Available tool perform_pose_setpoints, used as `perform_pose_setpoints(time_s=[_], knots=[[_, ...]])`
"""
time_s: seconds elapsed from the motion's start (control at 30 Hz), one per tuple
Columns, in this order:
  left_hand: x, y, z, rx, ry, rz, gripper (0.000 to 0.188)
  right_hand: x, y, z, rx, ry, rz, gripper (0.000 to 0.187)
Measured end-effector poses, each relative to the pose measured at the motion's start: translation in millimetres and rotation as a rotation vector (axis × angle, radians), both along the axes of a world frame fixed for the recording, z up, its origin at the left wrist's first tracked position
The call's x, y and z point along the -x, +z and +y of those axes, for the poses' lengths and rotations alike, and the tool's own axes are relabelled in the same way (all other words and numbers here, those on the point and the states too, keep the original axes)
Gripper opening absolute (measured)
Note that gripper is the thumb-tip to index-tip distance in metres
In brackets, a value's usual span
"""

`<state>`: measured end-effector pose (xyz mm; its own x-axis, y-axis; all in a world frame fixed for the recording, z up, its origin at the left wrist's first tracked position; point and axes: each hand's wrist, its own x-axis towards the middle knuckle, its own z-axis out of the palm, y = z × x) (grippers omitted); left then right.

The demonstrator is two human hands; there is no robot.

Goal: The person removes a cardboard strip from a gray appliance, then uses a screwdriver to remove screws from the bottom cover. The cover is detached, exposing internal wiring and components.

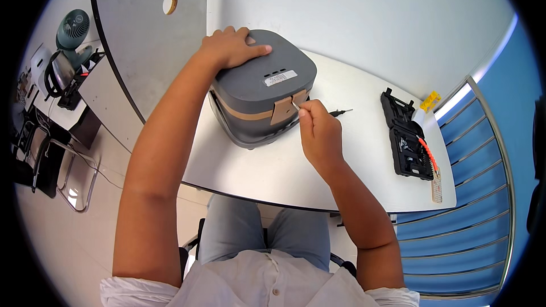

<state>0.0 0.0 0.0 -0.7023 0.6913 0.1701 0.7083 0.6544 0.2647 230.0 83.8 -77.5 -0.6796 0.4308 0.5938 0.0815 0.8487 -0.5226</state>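
A boxy dark grey appliance (267, 40) with rounded corners and a tan band sits on the white table in front of me. My left hand (230, 48) lies on its top at the far left, fingers spread and thumb stretched out. At the appliance's near right side, a tan panel (282, 111) stands out from the band. My right hand (320, 131) is closed around a thin metal tool (295, 105), whose tip meets the panel's upper part; its exact kind is hidden. Just behind that hand lies a black tool with a slim metal shaft (341, 112), partly covered.
An opened black tool case (408, 142) lies at the table's right, with an orange flexible shaft (427, 153) and a yellow piece (430, 100) near it. Metal railing (500, 153) borders that side. A grey partition (148, 34) stands left; beyond are a fan (74, 28) and kettle (61, 71).
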Motion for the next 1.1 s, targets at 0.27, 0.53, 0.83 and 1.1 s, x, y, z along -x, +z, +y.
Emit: perform_pose_setpoints(time_s=[0.27,0.53,0.83,1.1], knots=[[8,-5,2,-0.042,0.005,0.028,0.087,0,16,-7,-0.126,-0.035,-0.157,0.008],[7,-10,4,-0.047,0.002,0.049,0.088,4,9,-2,-0.82,-0.053,-0.109,0.02],[5,-7,2,-0.04,0.009,0.036,0.086,3,23,7,-0.821,0.04,-0.225,0.014],[5,-5,4,-0.039,0.003,0.018,0.086,-2,-15,1,-0.05,-0.018,0.015,0.01]])
